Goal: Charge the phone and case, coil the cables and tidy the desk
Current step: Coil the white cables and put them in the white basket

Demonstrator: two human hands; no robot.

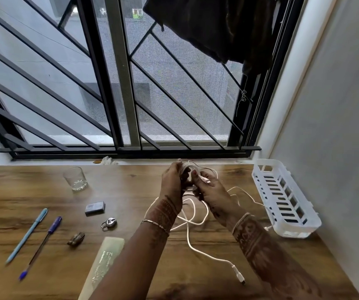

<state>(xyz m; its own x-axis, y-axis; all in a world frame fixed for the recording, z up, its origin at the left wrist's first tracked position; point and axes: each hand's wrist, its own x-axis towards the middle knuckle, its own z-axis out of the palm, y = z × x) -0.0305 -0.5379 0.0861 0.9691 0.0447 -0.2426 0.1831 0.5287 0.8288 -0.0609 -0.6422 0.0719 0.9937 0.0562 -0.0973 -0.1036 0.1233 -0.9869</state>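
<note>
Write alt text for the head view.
Two hands over a wooden desk coil a white cable: the left hand holds the loops, the right hand pinches the strand, slack trailing across the desk. A glass tumbler, two pens and a padlock lie left, a white plastic basket right, below a barred window.

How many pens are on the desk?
2. A light blue pen lies far left on the desk; a purple pen lies just right of it. The arms holding the white cable could hide more.
</note>
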